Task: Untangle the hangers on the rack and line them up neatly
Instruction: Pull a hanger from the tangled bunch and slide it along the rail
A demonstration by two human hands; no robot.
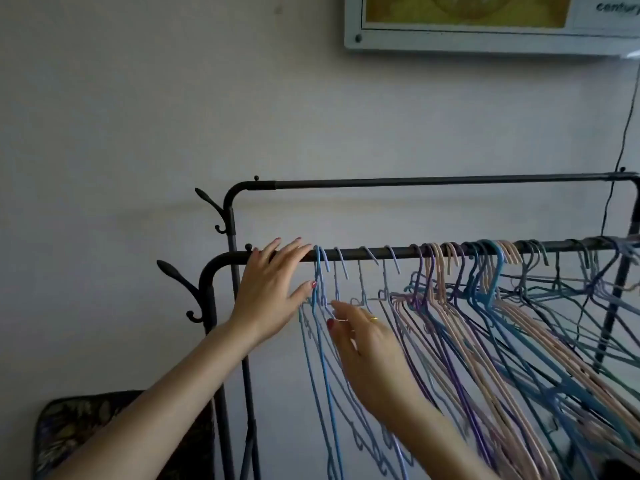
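I see the hangers [450, 306] hooked on the front rail [398, 252] of the black rack [211, 306], spaced at left, bunched and crossed rightward, their lower ends cut off. My left hand [273, 289] lies spread at the rail beside the first blue hanger [320, 299]. My right hand [367, 344] reaches among the necks, its fingertips hidden, so I cannot tell its grip.

Black metal garment rack [415, 253]: matte black rails, posts and side hooks throughout. Thin plastic-coated wire hangers, leftmost group [320, 327]: light blue and pale lavender. Hangers, middle cluster [441, 271]: pale pink mixed with purple. Hangers, right cluster [491, 271]: teal and mid-blue, with duller grey-green ones beyond, though the far end is too tangled to sort by colour. Fingernails on the left hand [268, 289]: red-pink polish. Ring on the right hand [370, 355]: gold. Cushioned chair back [69, 431]: dark fabric, leaf-like pattern in muted tan. Wall [138, 133]: plain pale grey-white. Framed panel [485, 29]: white border, mustard-yellow picture.
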